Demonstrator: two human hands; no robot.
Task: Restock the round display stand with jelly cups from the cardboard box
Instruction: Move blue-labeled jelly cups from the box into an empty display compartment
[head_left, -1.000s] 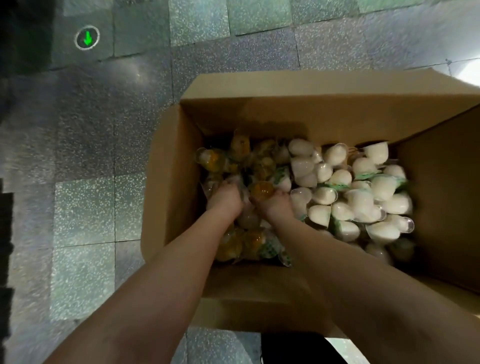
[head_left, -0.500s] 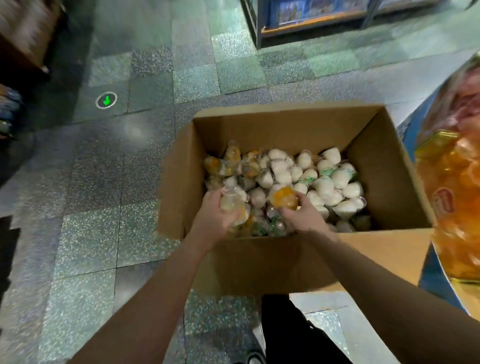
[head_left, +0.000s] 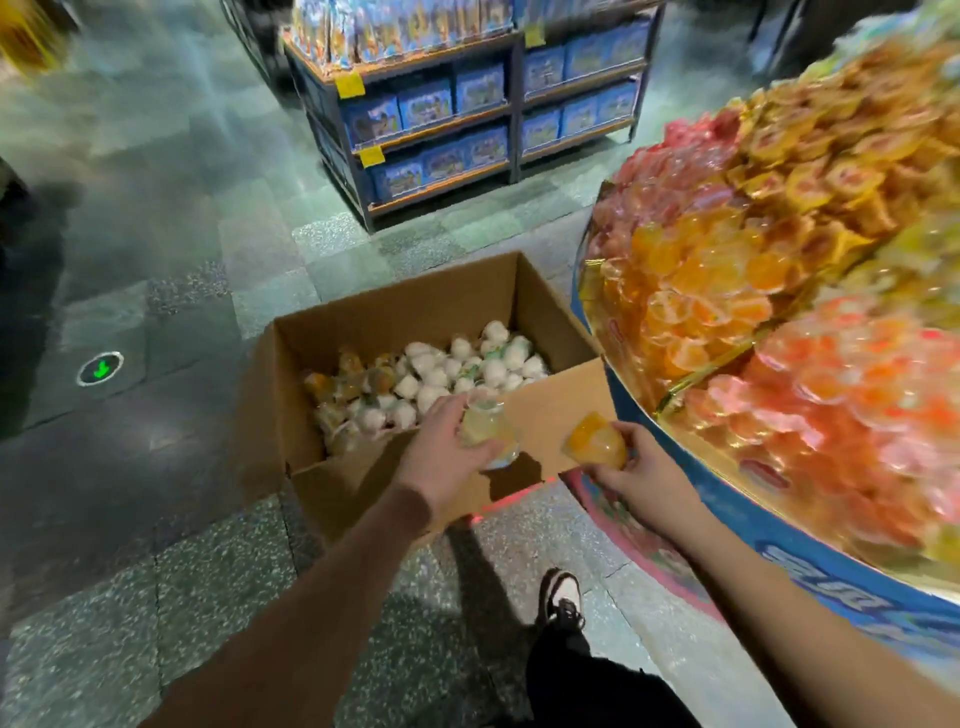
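We hold one jelly cup in each hand, two in all. Our left hand (head_left: 441, 451), at the centre of the frame, has its grip curled round a pale yellow jelly cup (head_left: 485, 430), above the near wall of the cardboard box (head_left: 550, 410). Our right hand (head_left: 636, 470), just right of it, pinches an orange jelly cup (head_left: 596, 440) in its fingers, in the gap between the box and the blue rim of the round display stand (head_left: 810, 545).

The one box stands open on the tiled floor (head_left: 171, 249), its bottom covered with loose cups (head_left: 441, 371), mostly white with some orange ones at the left; they are too many and too blurred to count. The stand fills the right of the frame, heaped with orange, red and yellow cups in sections parted by gold dividers. Its rim lies just beside the box's right corner.

One shoe (head_left: 561, 597) stands on the floor below the box. A shelf unit (head_left: 467, 119) of blue packages stands at the upper centre, well apart, with open floor to the left of the box.
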